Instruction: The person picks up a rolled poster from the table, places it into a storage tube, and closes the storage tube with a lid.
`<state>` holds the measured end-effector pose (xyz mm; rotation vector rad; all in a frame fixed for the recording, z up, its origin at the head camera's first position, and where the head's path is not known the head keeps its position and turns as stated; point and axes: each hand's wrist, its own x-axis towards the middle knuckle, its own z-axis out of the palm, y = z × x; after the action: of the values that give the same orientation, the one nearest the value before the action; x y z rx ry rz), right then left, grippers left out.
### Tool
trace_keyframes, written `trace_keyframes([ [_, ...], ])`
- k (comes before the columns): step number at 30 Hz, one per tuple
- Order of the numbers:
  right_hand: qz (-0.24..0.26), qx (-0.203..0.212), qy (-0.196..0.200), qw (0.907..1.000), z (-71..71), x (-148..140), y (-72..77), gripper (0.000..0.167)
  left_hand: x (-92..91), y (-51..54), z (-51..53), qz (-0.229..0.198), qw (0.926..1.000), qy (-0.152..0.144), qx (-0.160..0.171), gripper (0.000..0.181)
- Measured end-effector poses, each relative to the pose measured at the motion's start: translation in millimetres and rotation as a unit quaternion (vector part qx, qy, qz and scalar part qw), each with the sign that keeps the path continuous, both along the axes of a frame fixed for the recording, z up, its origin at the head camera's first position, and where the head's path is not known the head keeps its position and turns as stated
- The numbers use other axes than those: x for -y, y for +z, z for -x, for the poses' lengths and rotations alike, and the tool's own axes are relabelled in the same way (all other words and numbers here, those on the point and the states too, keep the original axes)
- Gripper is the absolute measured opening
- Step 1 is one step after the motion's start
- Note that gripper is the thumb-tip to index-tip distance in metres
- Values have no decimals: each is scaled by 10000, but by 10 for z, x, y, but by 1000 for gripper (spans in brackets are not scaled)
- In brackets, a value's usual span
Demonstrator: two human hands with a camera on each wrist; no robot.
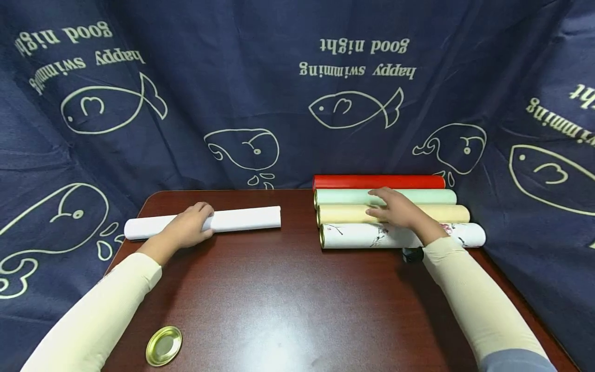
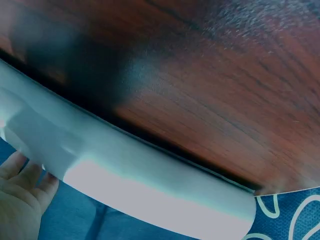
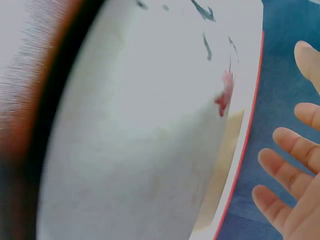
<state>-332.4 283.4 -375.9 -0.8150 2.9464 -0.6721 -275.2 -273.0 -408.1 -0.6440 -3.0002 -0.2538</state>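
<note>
On the left side of the table lies a long white roll [image 1: 246, 219], which looks like rolled paper. My left hand [image 1: 191, 227] grips it near its middle, fingers over the far side and thumb on the near side. In the left wrist view, fingertips show along the edge of the white roll [image 2: 165, 185]. My right hand [image 1: 398, 209] hovers over a row of tubes with its fingers spread, and holds nothing. Beneath it are a white flowered tube [image 1: 353, 236], a pale yellow tube [image 1: 344, 214] and a mint green tube [image 1: 341, 197].
A red tube [image 1: 378, 181] lies at the back of the row. A round gold metal lid [image 1: 163, 346] sits at the front left of the brown table [image 1: 279, 289]. A dark blue curtain [image 1: 260, 93] with fish drawings surrounds the back and sides.
</note>
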Motion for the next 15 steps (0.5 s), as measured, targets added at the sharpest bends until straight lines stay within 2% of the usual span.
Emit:
trace_keyframes([
  [4,104,113,-209,9997,279,47,12,58,-42,37,-84,69,10000,-53,1,33],
  [9,172,270,-462,9984,573,172,-1,57,-105,50,-195,180,9998,72,29,52],
  [11,122,317,-512,9981,658,230,-15,57,-128,36,-238,229,9997,96,35,56],
  [15,29,608,-576,9965,758,358,-55,59,-152,11,-332,286,9995,145,25,50],
])
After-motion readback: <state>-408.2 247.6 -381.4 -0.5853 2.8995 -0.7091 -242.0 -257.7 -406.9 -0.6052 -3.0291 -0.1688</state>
